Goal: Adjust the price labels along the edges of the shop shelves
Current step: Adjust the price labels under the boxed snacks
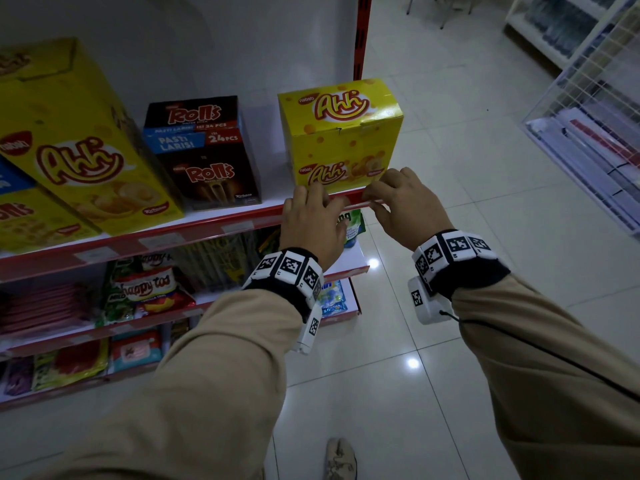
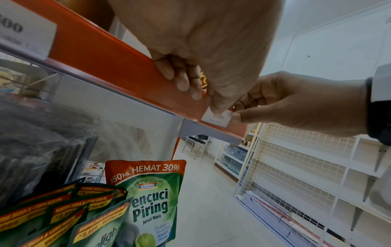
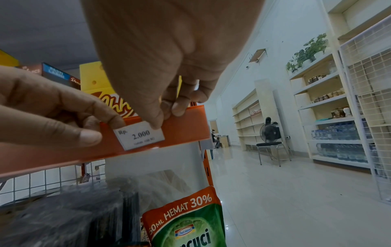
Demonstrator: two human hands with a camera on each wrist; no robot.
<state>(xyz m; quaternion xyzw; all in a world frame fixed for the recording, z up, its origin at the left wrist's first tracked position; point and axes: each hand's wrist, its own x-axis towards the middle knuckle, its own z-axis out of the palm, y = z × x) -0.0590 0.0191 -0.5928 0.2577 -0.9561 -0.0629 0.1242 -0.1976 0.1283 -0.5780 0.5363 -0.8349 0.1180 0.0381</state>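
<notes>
Flanking one price label [image 3: 139, 134], two hands touch it.

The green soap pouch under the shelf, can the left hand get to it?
Probably yes: the green soap pouch hangs just below the left hand, nothing between, though that hand is busy at the price label.

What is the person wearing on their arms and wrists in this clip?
Both arms are in loose tan long sleeves. Each wrist carries a black band ringed with white blocks printed with black-and-white square markers, plus a white camera housing below. A thin black cable runs along the right sleeve. Both hands are bare.
</notes>
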